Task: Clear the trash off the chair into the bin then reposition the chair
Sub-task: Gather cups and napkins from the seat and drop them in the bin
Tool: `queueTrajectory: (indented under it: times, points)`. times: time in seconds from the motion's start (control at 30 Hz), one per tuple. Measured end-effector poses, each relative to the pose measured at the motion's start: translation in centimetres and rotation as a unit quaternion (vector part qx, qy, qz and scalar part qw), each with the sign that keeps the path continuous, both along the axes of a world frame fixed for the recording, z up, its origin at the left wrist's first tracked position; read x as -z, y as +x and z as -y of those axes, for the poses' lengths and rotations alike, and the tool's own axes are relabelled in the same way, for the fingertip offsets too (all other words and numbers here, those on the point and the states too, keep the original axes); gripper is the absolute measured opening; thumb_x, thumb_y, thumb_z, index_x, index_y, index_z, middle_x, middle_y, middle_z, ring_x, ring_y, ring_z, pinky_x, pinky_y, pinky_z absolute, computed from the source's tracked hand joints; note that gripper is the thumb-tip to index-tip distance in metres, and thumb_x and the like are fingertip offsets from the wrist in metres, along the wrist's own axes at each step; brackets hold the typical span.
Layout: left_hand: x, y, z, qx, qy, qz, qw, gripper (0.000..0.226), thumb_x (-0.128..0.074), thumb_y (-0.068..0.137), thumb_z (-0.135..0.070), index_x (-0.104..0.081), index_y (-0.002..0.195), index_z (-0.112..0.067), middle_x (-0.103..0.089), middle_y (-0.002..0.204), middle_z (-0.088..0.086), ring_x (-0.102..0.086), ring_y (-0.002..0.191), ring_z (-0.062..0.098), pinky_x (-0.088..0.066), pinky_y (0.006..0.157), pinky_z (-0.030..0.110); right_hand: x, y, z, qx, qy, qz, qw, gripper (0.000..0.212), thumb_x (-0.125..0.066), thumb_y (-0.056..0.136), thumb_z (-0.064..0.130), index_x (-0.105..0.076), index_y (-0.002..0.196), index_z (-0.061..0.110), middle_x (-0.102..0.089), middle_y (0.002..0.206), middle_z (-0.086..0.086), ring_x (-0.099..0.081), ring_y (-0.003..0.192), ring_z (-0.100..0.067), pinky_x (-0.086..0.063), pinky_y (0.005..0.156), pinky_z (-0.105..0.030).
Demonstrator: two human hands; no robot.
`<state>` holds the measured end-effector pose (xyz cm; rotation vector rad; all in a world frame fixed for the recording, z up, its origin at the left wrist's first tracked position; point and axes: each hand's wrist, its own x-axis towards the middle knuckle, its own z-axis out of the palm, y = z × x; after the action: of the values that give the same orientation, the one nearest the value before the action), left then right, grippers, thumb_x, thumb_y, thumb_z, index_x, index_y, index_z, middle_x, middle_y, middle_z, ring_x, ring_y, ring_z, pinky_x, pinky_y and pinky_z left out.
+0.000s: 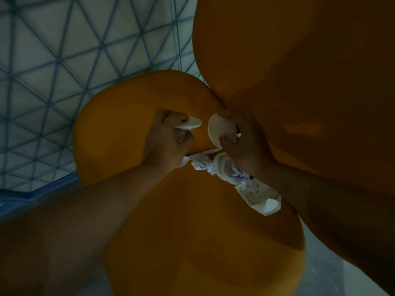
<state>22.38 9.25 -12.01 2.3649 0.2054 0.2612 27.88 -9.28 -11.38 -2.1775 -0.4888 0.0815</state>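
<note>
— Where's the trash?
— On the orange chair (132, 116), mid-frame. The left hand (168, 135) pinches a flat white disc (189, 123); the right hand (241, 137) grips a round white lid (220, 130).
— Anything loose?
— At five o'clock of them: crumpled wrappers (202, 164) and what may be a dotted paper cup (259, 195).

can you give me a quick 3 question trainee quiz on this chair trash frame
1. True or false: both hands are holding trash.
2. What colour is the chair? A) blue B) orange C) grey
3. Fill in: a polka-dot paper piece lies on the chair ____.

Key:
1. True. The left hand grips a flat round lid and the right hand holds a second round lid.
2. B. The chair is orange.
3. Seat. The polka-dot paper piece lies there beside crumpled wrappers.
</note>
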Motion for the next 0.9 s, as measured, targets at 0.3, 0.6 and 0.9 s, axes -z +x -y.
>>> queueTrajectory:
  times: [0.3,0.6,0.9]
  points:
    - [-4.4,-11.6,6.8,-0.026,-0.013,0.0,1.0,0.038,-0.06,0.095,-0.027,-0.051,0.131,-0.018,-0.041,0.138,0.003,-0.052,0.106,0.016,-0.049,0.095,0.031,-3.3,-12.4,8.3,-0.049,0.03,0.005,0.998,0.054,-0.06,0.09,0.015,-0.038,0.135,0.036,-0.049,0.136,0.012,-0.055,0.103,-0.003,-0.057,0.082,-0.032]
    - [-4.6,-24.8,17.2,0.032,-0.032,0.025,0.999,0.034,-0.062,0.093,-0.029,-0.054,0.125,-0.019,-0.049,0.127,0.003,-0.052,0.099,0.012,-0.05,0.083,0.033,-1.2,-25.7,19.1,-0.046,-0.016,-0.012,0.999,0.043,-0.058,0.089,0.02,-0.038,0.124,0.037,-0.057,0.116,0.006,-0.057,0.09,-0.015,-0.053,0.062,-0.04]
    - [2.2,-34.6,21.0,0.092,-0.042,0.0,0.995,0.029,-0.063,0.089,-0.028,-0.056,0.116,-0.018,-0.051,0.114,-0.005,-0.047,0.089,-0.001,-0.039,0.077,0.006,7.2,-34.9,24.9,0.013,-0.089,-0.054,0.994,0.053,-0.06,0.086,0.016,-0.037,0.128,0.038,-0.061,0.124,0.002,-0.063,0.096,-0.023,-0.045,0.069,-0.029]
